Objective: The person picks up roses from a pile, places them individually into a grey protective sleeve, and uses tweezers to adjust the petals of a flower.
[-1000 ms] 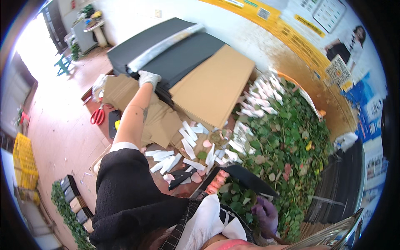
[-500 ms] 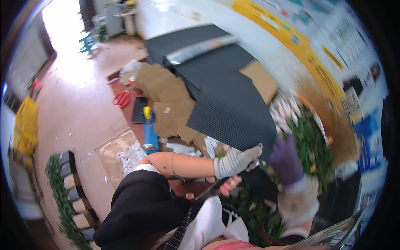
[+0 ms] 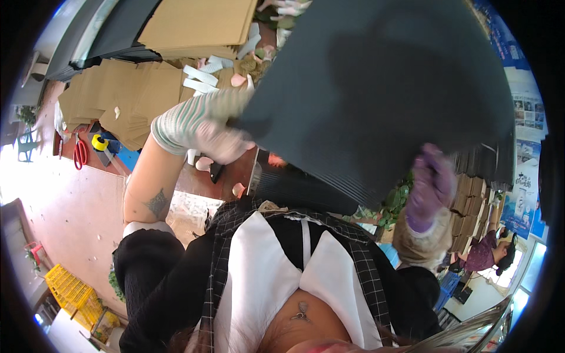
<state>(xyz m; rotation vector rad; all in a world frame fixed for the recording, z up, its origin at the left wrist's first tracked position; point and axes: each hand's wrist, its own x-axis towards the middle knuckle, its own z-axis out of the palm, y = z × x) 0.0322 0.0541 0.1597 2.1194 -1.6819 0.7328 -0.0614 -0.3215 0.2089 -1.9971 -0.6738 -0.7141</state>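
Observation:
A large black corrugated cardboard sheet (image 3: 329,100) is held up in front of me, a dark shadow across its face. My left hand (image 3: 218,129), in a white and green striped glove, grips its left corner. On the lower right edge, my right hand (image 3: 432,182) in a purple glove has its fingers closed on the sheet. A fuzzy beige cuff (image 3: 421,241) wraps that wrist. Under the sheet, a black ridged surface (image 3: 300,191) and green leaves (image 3: 397,200) show in part; most of what lies there is hidden.
Brown cardboard sheets (image 3: 132,94) lie piled at the left, below a taller stack of brown sheets (image 3: 194,26). Red scissors (image 3: 80,153) and a yellow tape roll (image 3: 100,142) lie nearby. Cardboard stacks (image 3: 468,206) stand right. Another person (image 3: 482,253) is far right; yellow crates (image 3: 73,291) stand lower left.
The black sheet has been raised toward me, left hand still on it. My right hand has come from beside the leaves onto the sheet's edge. The view has swung round.

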